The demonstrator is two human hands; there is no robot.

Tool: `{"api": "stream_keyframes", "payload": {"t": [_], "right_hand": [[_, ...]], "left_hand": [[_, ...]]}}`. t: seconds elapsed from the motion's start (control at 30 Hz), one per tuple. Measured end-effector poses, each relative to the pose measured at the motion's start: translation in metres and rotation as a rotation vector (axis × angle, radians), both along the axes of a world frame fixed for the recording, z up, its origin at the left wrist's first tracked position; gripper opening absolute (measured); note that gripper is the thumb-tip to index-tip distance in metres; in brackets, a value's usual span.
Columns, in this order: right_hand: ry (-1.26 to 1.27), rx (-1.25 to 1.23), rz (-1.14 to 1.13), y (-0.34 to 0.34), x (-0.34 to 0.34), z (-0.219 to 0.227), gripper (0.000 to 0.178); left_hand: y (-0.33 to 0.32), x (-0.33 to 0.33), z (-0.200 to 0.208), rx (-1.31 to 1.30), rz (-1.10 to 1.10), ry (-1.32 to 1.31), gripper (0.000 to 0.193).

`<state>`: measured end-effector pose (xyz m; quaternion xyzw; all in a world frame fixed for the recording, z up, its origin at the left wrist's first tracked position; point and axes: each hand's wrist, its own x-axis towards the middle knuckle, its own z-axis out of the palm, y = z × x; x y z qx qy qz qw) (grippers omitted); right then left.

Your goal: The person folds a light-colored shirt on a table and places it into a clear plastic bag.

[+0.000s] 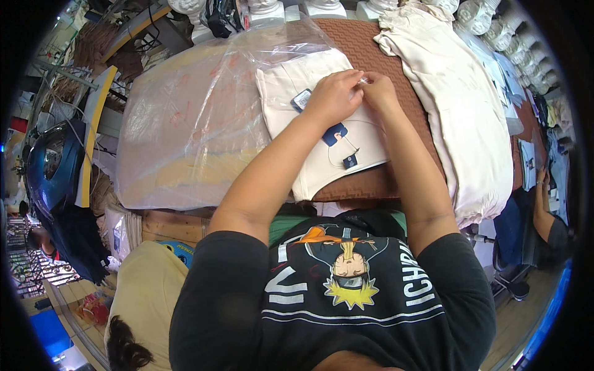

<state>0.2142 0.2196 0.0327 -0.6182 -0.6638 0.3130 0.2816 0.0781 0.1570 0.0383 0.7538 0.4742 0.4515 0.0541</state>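
Observation:
A folded cream garment point(365, 154), which looks like trousers, lies on the brown textured cloth point(402, 80) in front of me. Over its far right edge, my left hand point(337, 97) and my right hand point(378, 93) meet with fingertips pinched together. Something small and whitish shows between them, too small to name. A dark-bordered white label point(301, 99) lies beside my left wrist. Below my left forearm are a navy hang tag point(335, 134) and a smaller navy tag point(350, 161) on a thin string.
Clear plastic film point(185, 123) covers the table's left side. A long pile of cream garments point(464, 117) runs down the right. White balusters point(266, 11) line the back. Someone in pale yellow point(145, 297) is close at lower left; another person's arm point(542, 210) shows far right.

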Motion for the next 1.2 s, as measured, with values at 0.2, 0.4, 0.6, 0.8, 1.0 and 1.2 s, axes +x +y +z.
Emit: {"api": "stream_keyframes", "payload": {"t": [0.2, 0.4, 0.6, 0.8, 1.0, 1.2], "right_hand": [[-0.322, 0.437, 0.205, -0.011, 0.044, 0.017, 0.045], [-0.376, 0.764, 0.484, -0.004, 0.035, 0.020, 0.023], [-0.408, 0.785, 0.511, -0.003, 0.034, 0.017, 0.008], [-0.304, 0.723, 0.532, -0.035, 0.057, 0.005, 0.005], [-0.186, 0.396, 0.324, -0.049, 0.062, 0.022, 0.015], [0.008, -0.069, 0.151, -0.046, 0.087, 0.013, 0.035]], "left_hand": [[-0.055, -0.095, 0.020, -0.089, 0.141, 0.073, 0.040], [-0.083, -0.130, -0.016, -0.211, 0.327, 0.206, 0.039], [-0.079, -0.118, -0.024, -0.096, 0.426, 0.077, 0.018], [-0.109, -0.104, -0.026, -0.001, 0.413, 0.119, 0.013], [-0.113, -0.104, -0.015, -0.031, 0.462, -0.008, 0.016], [-0.080, -0.137, -0.025, -0.479, 0.546, -0.690, 0.037]]}}
